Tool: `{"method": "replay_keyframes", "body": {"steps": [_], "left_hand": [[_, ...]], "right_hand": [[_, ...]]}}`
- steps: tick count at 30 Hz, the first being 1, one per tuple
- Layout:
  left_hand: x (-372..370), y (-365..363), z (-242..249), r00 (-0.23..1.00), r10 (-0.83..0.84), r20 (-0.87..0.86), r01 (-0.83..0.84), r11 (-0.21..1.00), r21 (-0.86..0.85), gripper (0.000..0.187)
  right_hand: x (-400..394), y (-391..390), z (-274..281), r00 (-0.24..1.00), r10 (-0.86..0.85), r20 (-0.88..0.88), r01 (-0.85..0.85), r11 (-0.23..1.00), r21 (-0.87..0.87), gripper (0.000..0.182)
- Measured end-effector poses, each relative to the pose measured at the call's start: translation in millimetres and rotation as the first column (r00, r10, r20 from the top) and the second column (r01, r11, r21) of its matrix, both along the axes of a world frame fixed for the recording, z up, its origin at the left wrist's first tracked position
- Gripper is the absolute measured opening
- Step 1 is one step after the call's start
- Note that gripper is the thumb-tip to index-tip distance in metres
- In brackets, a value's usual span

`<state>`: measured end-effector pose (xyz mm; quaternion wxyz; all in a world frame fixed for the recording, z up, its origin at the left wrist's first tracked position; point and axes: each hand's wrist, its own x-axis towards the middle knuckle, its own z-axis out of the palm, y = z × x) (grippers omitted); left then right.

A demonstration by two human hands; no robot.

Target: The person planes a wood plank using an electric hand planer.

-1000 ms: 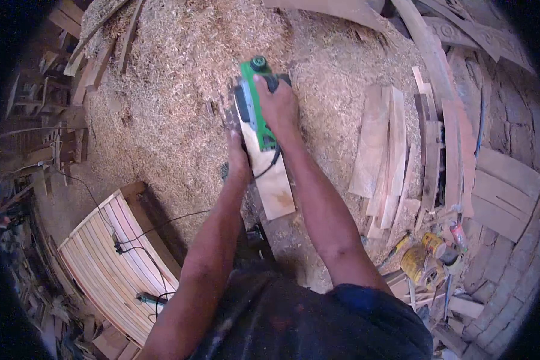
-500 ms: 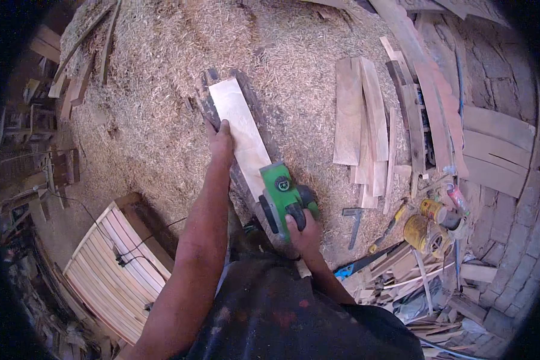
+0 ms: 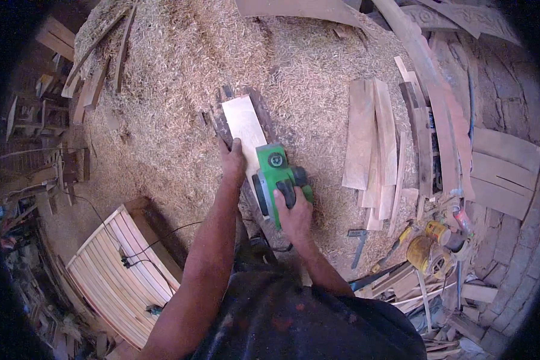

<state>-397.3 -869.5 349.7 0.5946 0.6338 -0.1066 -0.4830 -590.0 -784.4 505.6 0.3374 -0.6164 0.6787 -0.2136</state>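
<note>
A pale wooden board (image 3: 242,117) lies lengthwise over a dark, rough wooden support (image 3: 260,108) at the middle of the view. My left hand (image 3: 232,162) grips the board's left edge, thumb on top and fingers down the side, partly hidden. On the board sits a green electric planer (image 3: 273,174) with a dial on its front, covering the board's middle part. Its black rear handle is wrapped by my right hand (image 3: 295,216).
Wood shavings (image 3: 180,78) cover the ground. Several planks (image 3: 360,135) lie to the right, with a try square (image 3: 358,247) and a yellow container (image 3: 425,255) nearby. A slatted wooden panel (image 3: 111,270) with a cable across it stands at lower left.
My right hand has pushed the planer forward along the board, closer to my left hand and the far end. The whole view has shifted slightly down and right.
</note>
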Motion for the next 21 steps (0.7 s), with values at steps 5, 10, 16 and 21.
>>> {"method": "replay_keyframes", "body": {"steps": [5, 10, 16, 21], "left_hand": [[6.8, 2.0, -25.8, 0.997, -0.050, -0.059, 0.045, 0.996, -0.083, 0.079], [2.6, 0.0, 0.1, 0.937, 0.045, -0.347, -0.096, 0.987, -0.129, 0.066], [3.2, 2.6, -33.4, 0.904, 0.015, -0.427, -0.112, 0.973, -0.203, 0.063], [1.2, -2.0, -0.6, 0.807, 0.013, -0.591, -0.204, 0.945, -0.257, 0.067]], "right_hand": [[29.2, -48.5, -3.0, 1.000, 0.020, -0.005, -0.020, 1.000, -0.008, 0.049], [63.4, -100.9, 0.3, 0.995, 0.040, 0.090, -0.040, 0.999, -0.007, 0.051], [111.2, -164.6, -1.6, 0.994, 0.071, 0.081, -0.063, 0.993, -0.096, 0.057], [153.9, -215.7, -3.9, 0.994, 0.086, 0.060, -0.079, 0.991, -0.112, 0.065]]}}
